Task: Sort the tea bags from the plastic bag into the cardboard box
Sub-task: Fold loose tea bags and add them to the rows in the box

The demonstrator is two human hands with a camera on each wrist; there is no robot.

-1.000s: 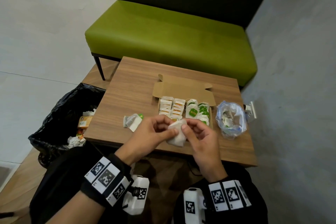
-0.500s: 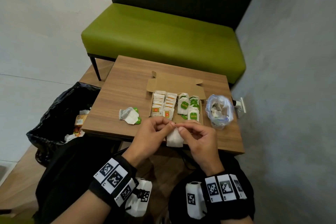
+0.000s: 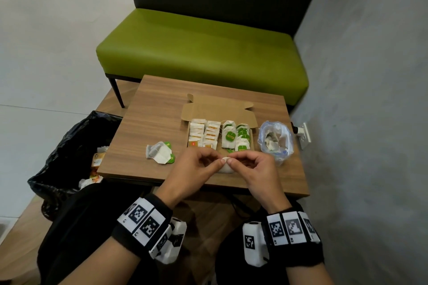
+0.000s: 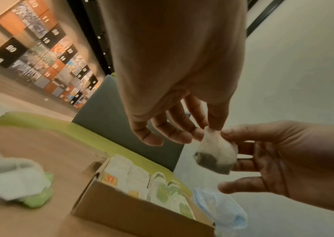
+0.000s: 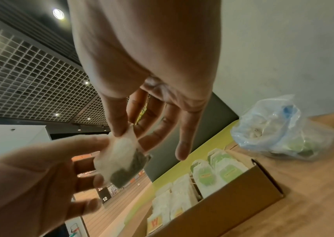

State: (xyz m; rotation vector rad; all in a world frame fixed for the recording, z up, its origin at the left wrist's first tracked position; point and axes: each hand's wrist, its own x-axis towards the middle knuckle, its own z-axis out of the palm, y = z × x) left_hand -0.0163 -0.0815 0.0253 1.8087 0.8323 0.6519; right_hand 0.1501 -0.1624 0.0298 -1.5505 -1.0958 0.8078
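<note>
While both hands pinch its top, tea bag hangs lengthwise downward.

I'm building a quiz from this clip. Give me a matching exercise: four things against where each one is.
Things:
1. plastic bag
2. cardboard box
3. loose pile of tea bags
4. black bin bag

Places:
A. on the floor, left of the table
B. on the table, left of the box
C. on the table, right of the box
D. mid-table, lid open

Pairs: 1-C, 2-D, 3-B, 4-A
</note>
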